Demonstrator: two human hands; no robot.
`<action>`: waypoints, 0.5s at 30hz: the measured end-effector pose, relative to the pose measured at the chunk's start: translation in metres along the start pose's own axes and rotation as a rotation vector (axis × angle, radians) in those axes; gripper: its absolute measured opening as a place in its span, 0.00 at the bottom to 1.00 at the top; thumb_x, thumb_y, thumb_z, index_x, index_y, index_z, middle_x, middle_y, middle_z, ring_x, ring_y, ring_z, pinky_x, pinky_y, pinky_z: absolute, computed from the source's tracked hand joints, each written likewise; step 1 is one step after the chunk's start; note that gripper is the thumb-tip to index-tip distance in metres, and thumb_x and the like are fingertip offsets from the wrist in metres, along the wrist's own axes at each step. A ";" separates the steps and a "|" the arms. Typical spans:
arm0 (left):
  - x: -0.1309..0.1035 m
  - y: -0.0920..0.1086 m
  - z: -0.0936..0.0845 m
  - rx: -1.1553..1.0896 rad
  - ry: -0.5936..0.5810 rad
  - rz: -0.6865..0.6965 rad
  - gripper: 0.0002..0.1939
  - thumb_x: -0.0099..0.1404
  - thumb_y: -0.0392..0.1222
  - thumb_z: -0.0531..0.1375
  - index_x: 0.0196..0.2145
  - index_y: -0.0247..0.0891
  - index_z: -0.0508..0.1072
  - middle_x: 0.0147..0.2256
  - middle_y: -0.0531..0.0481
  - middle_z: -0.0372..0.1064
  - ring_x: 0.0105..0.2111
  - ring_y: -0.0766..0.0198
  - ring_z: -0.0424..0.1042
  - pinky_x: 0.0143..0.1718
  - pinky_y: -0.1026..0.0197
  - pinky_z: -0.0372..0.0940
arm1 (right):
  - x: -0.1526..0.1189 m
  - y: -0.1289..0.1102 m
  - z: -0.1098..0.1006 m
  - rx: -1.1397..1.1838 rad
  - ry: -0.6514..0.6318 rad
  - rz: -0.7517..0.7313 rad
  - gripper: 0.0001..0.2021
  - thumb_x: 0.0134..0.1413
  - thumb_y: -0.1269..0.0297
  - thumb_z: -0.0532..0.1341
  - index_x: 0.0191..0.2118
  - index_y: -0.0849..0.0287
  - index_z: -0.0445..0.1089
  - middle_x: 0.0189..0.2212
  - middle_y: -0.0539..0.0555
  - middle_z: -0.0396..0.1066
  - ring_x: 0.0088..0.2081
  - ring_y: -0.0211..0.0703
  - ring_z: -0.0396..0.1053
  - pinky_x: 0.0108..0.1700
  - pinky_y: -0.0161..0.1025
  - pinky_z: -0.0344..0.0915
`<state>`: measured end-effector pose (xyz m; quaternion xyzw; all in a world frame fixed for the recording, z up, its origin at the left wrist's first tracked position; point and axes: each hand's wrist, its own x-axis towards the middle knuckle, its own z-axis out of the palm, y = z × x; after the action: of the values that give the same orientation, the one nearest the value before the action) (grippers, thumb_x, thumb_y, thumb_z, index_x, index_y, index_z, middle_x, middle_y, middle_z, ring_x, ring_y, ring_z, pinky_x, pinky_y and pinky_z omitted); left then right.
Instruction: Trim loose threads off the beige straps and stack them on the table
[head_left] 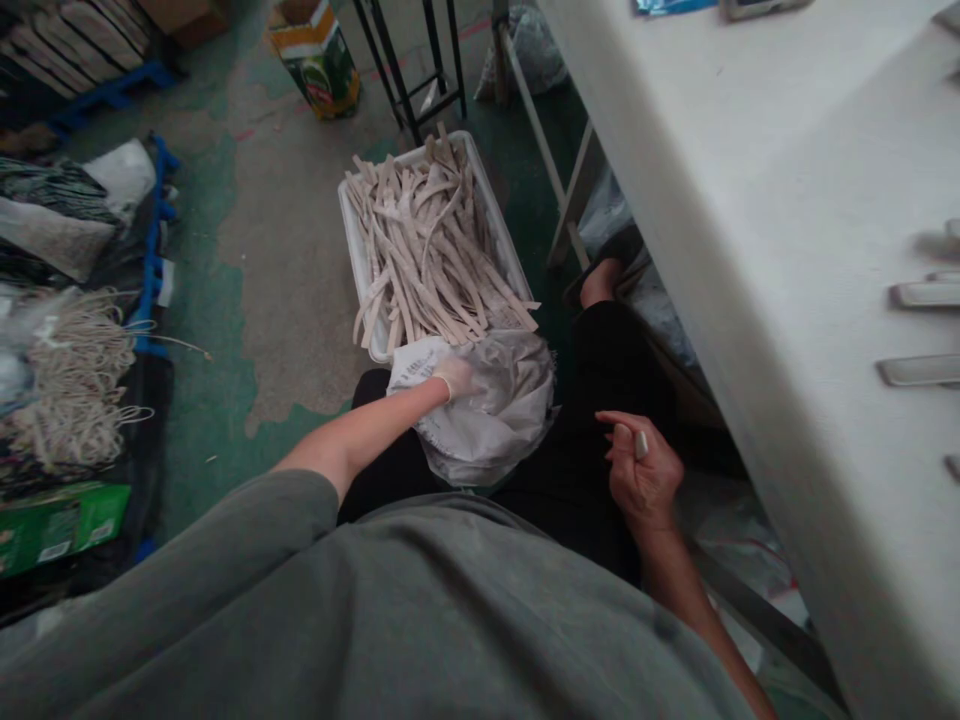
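Note:
My left hand point(459, 378), in a pale glove, reaches into the mouth of a whitish plastic sack point(487, 445) on my lap; its fingers are blurred and partly hidden. Above my right thigh is my bare right hand point(646, 468), its fingers curled around a small whitish piece point(640, 445) and the index finger pointing left. Beyond the sack, a white bin point(499, 215) on the floor holds a heap of long beige strips point(427, 240).
A white table point(780, 200) with small metal tools runs along the right. Black stool legs point(409, 100) and a green-yellow box point(319, 65) stand behind the bin. Blue pallets point(154, 240) with bundled cords point(75, 380) are at the left.

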<state>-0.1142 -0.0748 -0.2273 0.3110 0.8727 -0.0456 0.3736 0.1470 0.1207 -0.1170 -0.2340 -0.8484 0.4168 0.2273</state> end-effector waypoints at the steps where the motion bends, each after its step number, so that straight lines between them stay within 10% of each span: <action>1: -0.004 0.005 0.009 0.009 -0.024 -0.033 0.28 0.59 0.58 0.66 0.40 0.25 0.80 0.43 0.29 0.75 0.47 0.42 0.72 0.49 0.51 0.62 | 0.000 0.000 0.000 0.002 0.000 0.001 0.12 0.69 0.63 0.54 0.42 0.59 0.74 0.37 0.54 0.76 0.25 0.36 0.69 0.27 0.34 0.66; 6: -0.014 0.005 0.019 -0.038 -0.012 -0.094 0.13 0.58 0.41 0.67 0.38 0.28 0.80 0.40 0.29 0.76 0.45 0.43 0.73 0.48 0.49 0.64 | 0.000 0.001 0.000 0.033 0.016 0.017 0.13 0.69 0.62 0.53 0.42 0.59 0.74 0.37 0.54 0.75 0.24 0.35 0.69 0.26 0.35 0.65; 15: -0.070 -0.012 -0.051 -0.500 0.320 0.042 0.19 0.70 0.48 0.53 0.39 0.33 0.79 0.40 0.45 0.77 0.39 0.59 0.73 0.43 0.62 0.64 | -0.002 0.004 0.003 0.062 0.025 0.043 0.16 0.69 0.56 0.52 0.43 0.59 0.74 0.39 0.55 0.76 0.24 0.36 0.68 0.27 0.36 0.64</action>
<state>-0.1155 -0.1039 -0.1449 0.2305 0.8981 0.2278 0.2974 0.1478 0.1198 -0.1218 -0.2503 -0.8270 0.4446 0.2360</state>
